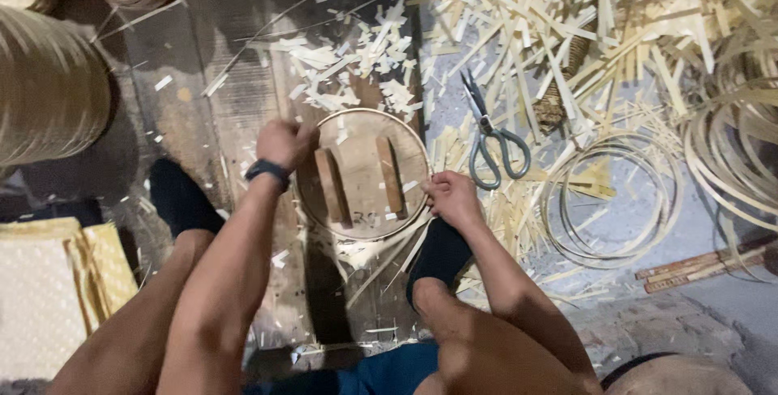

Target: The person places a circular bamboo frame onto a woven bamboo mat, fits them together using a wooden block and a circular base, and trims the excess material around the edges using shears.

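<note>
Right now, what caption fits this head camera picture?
Two hands, left hand and right hand, grip a round wooden disc beside grey-handled scissors.

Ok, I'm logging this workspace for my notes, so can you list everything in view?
Round wooden form: one, brown, two upright blocks on top, centre floor.
Scissors: one pair, grey-green handles, right of the form.
Bamboo hoops: several, pale, right.
Coiled strips: a bundle, pale, far right.
Strip offcuts: many, pale, scattered at top.
Woven pieces: stacked, tan, upper left.
Patterned cloth: cream, lower left.
Sticks: a few, brown, lower right.
Wristband: one, dark, left wrist.
Socks: two, black.
Left hand: fist at the form's upper-left rim.
Right hand: fingers at the form's right rim.
</note>
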